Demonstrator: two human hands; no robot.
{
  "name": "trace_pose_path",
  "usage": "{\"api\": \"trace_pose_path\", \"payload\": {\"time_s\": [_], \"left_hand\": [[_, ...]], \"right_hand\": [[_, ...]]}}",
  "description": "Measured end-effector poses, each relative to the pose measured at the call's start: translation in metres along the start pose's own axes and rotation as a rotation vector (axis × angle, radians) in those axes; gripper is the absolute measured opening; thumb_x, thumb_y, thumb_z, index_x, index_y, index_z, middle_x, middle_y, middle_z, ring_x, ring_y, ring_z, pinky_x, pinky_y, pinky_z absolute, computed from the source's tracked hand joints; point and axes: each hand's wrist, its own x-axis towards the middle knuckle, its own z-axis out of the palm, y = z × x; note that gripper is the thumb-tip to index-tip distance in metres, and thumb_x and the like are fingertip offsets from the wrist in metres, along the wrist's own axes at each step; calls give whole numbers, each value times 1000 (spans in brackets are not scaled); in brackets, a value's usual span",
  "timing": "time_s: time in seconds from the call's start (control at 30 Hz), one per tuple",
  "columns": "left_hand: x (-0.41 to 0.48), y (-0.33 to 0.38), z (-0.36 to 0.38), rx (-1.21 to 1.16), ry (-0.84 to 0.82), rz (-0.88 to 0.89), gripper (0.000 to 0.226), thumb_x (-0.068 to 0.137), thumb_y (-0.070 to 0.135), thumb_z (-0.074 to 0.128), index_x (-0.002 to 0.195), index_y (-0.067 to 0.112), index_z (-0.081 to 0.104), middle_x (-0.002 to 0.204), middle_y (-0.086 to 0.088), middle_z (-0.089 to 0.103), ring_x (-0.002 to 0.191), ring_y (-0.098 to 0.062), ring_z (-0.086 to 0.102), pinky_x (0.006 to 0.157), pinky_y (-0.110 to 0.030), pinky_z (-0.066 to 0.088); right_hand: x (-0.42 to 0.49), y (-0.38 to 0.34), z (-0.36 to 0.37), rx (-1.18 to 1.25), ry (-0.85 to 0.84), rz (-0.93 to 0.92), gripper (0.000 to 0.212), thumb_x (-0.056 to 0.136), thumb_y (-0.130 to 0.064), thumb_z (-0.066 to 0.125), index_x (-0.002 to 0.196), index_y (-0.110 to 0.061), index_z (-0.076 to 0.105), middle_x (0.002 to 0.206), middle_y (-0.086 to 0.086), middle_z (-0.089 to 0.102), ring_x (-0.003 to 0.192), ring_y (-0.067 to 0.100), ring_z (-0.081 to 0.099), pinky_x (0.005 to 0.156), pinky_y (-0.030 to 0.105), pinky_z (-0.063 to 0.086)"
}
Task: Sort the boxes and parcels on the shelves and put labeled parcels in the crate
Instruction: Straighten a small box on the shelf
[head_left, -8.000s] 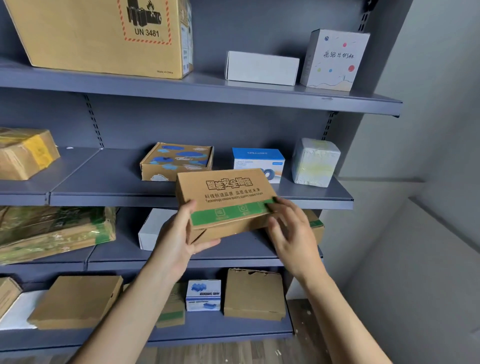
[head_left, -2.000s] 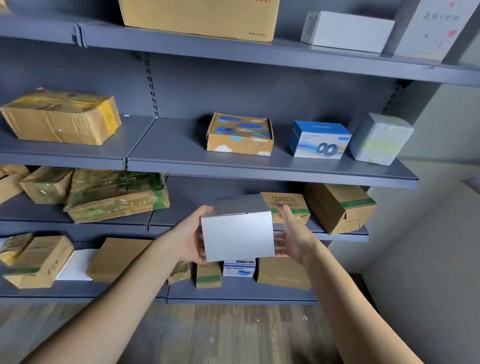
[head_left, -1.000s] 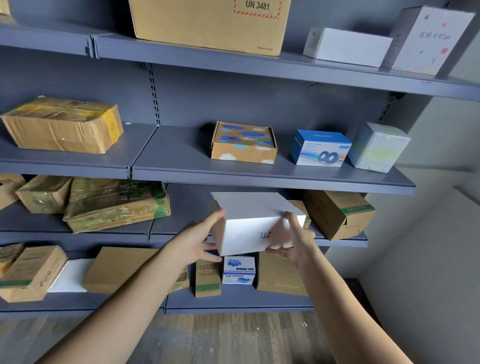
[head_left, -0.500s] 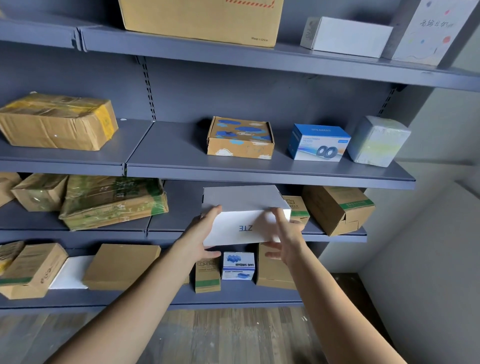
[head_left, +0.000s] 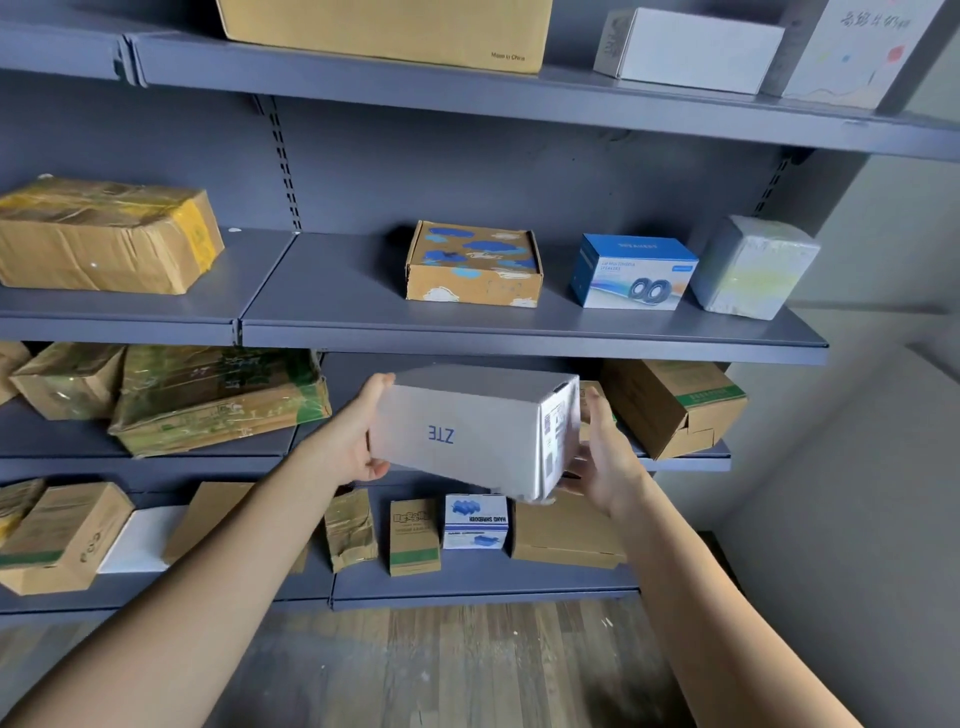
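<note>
grey metal shelving (head_left: 519, 338) filled the view, four tiers of cartons and taped parcels, above a wood-plank floor (head_left: 467, 665) and beside a pale wall (head_left: 857, 467). in front of the third tier, off any surface, a white box (head_left: 457, 431) sat tilted between both hands. the left hand (head_left: 353, 447) gripped its left end, thumb on the top edge. the right hand (head_left: 608, 462) cupped the other end, fingers nearly straight behind it. the printed label (head_left: 558, 431) there was too small to read. a large carton (head_left: 384, 26) on the top tier was cut off by the frame.
</note>
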Motion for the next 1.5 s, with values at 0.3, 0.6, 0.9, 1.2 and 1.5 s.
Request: {"api": "trace_pose_path", "payload": {"time_s": [0.3,0.6,0.9,1.2,1.5], "left_hand": [[3,12,-1,192,-126,104,54,66,67,59,94,21,53,88,-6,55,84,-23,51,76,-35,38],[7,12,-2,160,-62,174,49,84,63,56,105,18,61,105,-7,63,94,-25,61,76,-35,51],[-5,-14,15,127,-197,175,18,92,29,67,105,17,63,101,-6,70,94,-24,64,84,-40,52],[-11,-2,14,-7,-18,129,46,94,58,50,124,23,46,105,-9,65,106,-29,61,95,-53,51],[-17,6,4,39,-234,-115,69,77,72,61,113,13,54,87,-16,67,81,-33,69,67,-46,59]], "right_hand": [[-18,0,-6,-242,-393,-6,40,93,-53,53,110,-17,62,91,3,76,84,19,73,78,34,55],[-27,14,-2,-198,-547,93,37,91,-47,61,112,-16,67,107,8,74,92,22,71,95,39,51],[-15,21,0,-339,-370,-259,85,64,-53,81,139,-37,46,121,3,69,104,17,70,89,37,56],[-14,26,8,-1038,-45,-861,101,68,-43,85,151,-34,28,139,0,36,126,21,36,107,41,36],[-7,40,4,-1558,207,-1643,102,61,-35,91,147,-31,36,135,11,41,122,34,44,112,62,30]]}}
